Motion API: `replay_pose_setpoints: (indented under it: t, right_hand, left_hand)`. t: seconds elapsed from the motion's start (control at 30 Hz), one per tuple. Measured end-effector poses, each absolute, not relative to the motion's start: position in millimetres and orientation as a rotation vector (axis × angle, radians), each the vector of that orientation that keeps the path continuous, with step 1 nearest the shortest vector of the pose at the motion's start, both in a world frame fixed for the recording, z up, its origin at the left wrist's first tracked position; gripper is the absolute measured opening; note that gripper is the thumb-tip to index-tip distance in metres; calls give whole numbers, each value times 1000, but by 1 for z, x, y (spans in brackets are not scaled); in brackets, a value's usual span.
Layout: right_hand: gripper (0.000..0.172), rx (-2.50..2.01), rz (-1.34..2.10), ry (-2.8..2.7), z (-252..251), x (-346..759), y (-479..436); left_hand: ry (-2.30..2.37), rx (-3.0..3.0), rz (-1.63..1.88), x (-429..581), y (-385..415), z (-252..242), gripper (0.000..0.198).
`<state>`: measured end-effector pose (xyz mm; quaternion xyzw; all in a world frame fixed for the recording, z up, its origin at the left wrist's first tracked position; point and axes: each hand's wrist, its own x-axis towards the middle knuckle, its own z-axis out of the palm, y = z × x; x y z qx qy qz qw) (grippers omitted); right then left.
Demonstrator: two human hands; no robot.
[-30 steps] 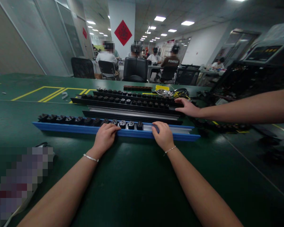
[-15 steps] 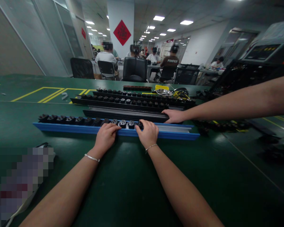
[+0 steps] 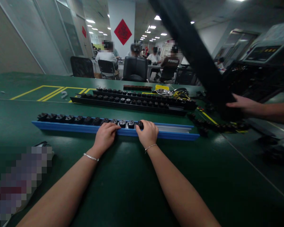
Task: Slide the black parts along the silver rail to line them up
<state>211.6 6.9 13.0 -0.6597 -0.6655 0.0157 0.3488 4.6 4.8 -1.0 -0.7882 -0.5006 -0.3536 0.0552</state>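
A long blue channel rail [image 3: 68, 126] lies across the green table in front of me, with a row of black socket modules [image 3: 88, 120] set along it. My left hand [image 3: 105, 136] is closed over the near wall of the rail, fingertips beside the middle modules. With my right hand [image 3: 147, 133] I grip one black socket module [image 3: 140, 124] at the right end of the row. To the right of that hand, the rail's bare silvery inside [image 3: 174, 129] shows. How deep the gripped module sits is hidden by my fingers.
Behind the blue rail lie black rails with modules [image 3: 118, 101]. At the right, another person's hand [image 3: 243, 105] holds up a long black rail [image 3: 196, 56], blurred. A metal dish [image 3: 164, 92], a yellow tray [image 3: 162, 87] and loose dark parts [image 3: 222, 127] are also on the table.
The other person's hand has lifted the black rail from behind the blue one and swung it up to the right. My two hands have stayed nearly in place.
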Motion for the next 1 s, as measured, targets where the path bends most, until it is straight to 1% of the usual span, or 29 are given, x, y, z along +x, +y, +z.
replay_pose_setpoints:
  t: [0.57,1.0]
  right_hand:
    - [27,-1705,71,-1738,16,216,7]
    - [21,-1728,-15,-1695,16,235,6]
  left_hand:
    - [-1484,-2400,-1060,3,5,-1,27]
    - [-1493,-2403,-1060,2,6,-2,27]
